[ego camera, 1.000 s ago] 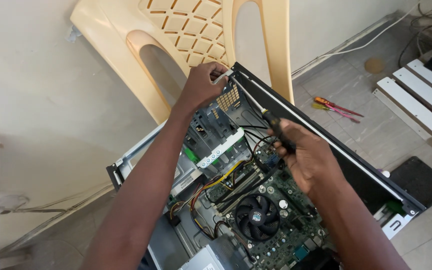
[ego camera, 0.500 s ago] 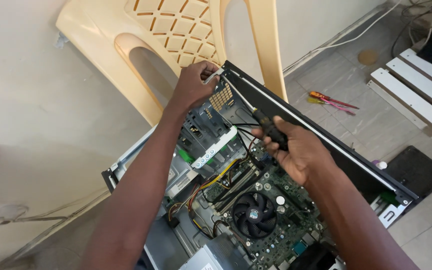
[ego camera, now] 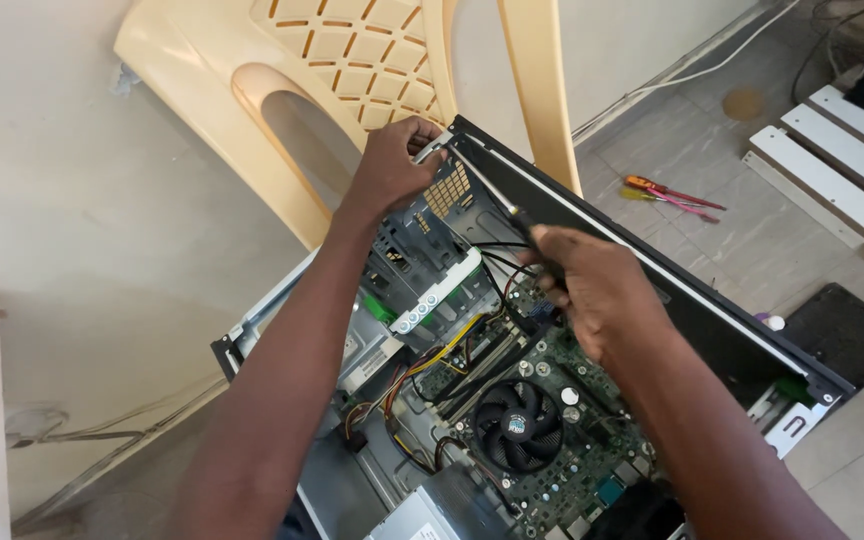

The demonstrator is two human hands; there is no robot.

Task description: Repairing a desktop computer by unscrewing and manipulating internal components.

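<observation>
Computer case [ego camera: 652, 300] open, components in place; left hand [ego camera: 392, 170] clamped on top corner, right hand [ego camera: 592, 290] clamped on screwdriver [ego camera: 502, 205] there.

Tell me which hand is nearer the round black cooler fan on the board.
Right. The right hand hovers just above the fan, holding a screwdriver; the left hand is up at the case's far corner.

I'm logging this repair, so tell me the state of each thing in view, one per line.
Computer case: side open, insides showing.
Cooler fan: in place on the board, uncovered.
Screwdriver: held in right hand, tip at the case's top corner.
Left hand: gripping that corner.
Plastic chair: tipped over.
Spare screwdrivers: lying on the floor.
</observation>
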